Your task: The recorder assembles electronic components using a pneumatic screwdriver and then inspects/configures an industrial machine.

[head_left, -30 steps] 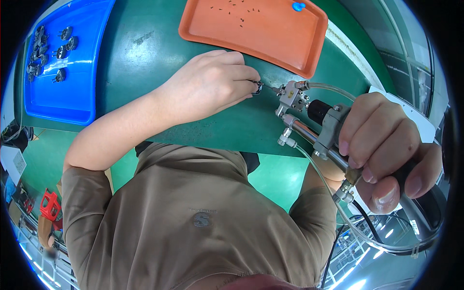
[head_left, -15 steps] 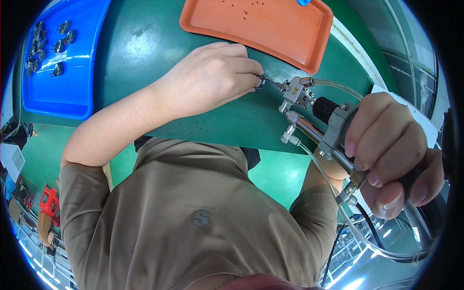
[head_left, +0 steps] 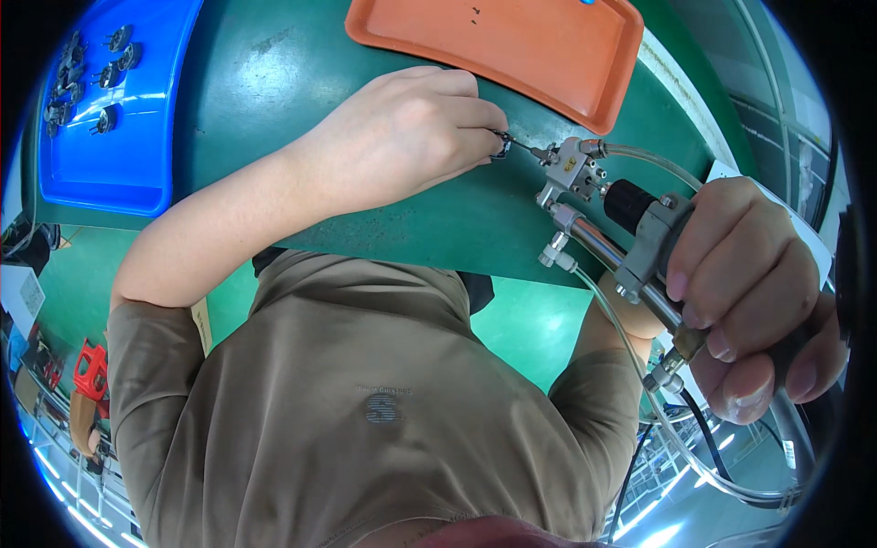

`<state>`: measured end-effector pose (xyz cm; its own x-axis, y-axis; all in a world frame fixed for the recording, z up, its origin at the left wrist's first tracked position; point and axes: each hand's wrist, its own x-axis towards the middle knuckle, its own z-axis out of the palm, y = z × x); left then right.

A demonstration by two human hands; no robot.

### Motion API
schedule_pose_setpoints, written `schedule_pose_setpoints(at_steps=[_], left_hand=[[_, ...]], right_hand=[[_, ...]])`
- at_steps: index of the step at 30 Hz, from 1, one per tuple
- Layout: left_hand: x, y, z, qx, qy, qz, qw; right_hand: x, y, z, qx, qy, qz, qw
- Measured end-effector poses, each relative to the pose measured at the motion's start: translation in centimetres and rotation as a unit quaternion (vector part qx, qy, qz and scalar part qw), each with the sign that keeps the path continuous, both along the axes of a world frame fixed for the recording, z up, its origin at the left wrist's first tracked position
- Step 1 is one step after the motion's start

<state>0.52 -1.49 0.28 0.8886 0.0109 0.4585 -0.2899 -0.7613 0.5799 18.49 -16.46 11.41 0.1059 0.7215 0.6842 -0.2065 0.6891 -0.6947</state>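
Observation:
My left hand (head_left: 416, 137) reaches over the green bench with its fingertips pinched on a small black part (head_left: 501, 144), most of which they cover. The thin needle of a metal dispensing valve (head_left: 571, 169) meets this part, or comes very close to it; I cannot tell which. At the right, my right hand (head_left: 754, 283) is wrapped round the valve's rear body and grey clamp (head_left: 653, 242). The valve has a silver cylinder, a black knob (head_left: 627, 205) and clear hoses attached.
A blue tray (head_left: 110, 178) at the left holds several small black round parts with pins (head_left: 107, 119). An orange tray (head_left: 512, 41) lies beyond my left hand, with tiny dark pieces in it. Clear hoses (head_left: 658, 164) loop round the valve. A red stool (head_left: 91, 367) stands on the floor.
The whole view has shifted slightly, so the trays sit a little higher in it. My left hand keeps its pinch and my right hand its grip; needle and part stay together.

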Motion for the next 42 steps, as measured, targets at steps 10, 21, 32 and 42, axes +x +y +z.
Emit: schedule_pose_setpoints(at_steps=[10,21,32,42], left_hand=[[-0.3,0.4,0.3,-0.009,0.016,-0.024,1.000],[-1.1,0.8,-0.5,-0.027,0.015,-0.024,0.999],[-0.8,0.8,-0.9,-0.050,0.004,-0.018,0.999],[-0.6,-0.1,0.0,-0.102,-0.049,-0.004,0.994]], right_hand=[[-1.5,1.4,3.4,-0.154,-0.145,-0.039,0.976],[-0.4,-1.3,4.4,-0.094,-0.088,-0.076,0.989],[-0.8,-1.2,3.2,-0.085,-0.054,-0.106,0.989],[-0.9,-0.3,3.1,-0.033,-0.039,0.010,0.999]])
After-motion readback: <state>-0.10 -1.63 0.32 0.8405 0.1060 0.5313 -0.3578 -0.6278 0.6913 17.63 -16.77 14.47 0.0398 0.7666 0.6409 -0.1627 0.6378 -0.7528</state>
